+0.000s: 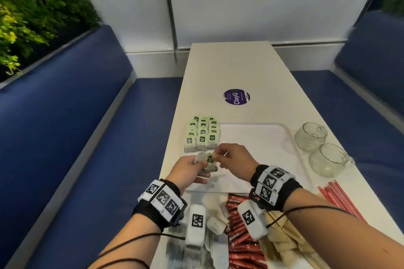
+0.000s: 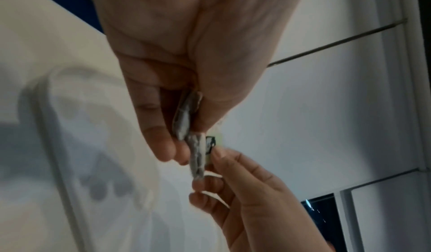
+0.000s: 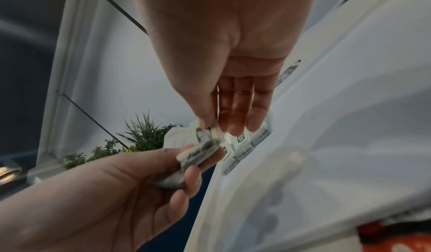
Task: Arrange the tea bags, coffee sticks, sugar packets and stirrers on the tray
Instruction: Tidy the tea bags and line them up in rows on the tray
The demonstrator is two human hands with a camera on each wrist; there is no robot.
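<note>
The tea bag (image 1: 207, 160) I am working on is up in the air between my two hands, over the near-left corner of the tray (image 1: 258, 129). My left hand (image 1: 188, 172) grips a small bunch of grey tea bags, fingers and thumb curled round them; from the left wrist view the bags (image 2: 186, 115) sit pressed between thumb and fingers. My right hand (image 1: 234, 159) pinches the green paper tag (image 3: 204, 133) of the top bag between thumb and forefinger, the other fingers held straight alongside. The two hands are almost touching at the bag.

Just beyond them, on the bench (image 1: 229, 65) beside the tray's far-left corner, lie the rows of tea bags (image 1: 202, 134) with green tags, overlapping one another in three columns.

Nearer to me, below the tray's front edge, lie loose tea bags (image 1: 215, 225), a heap of red coffee sticks (image 1: 240, 244) and pale sugar packets (image 1: 282, 240). The red stirrers (image 1: 338, 199) lie in a bundle at the right. Two glass cups (image 1: 321, 146) lie on their sides right of the tray, and a purple round sticker (image 1: 236, 97) sits farther up the bench.
</note>
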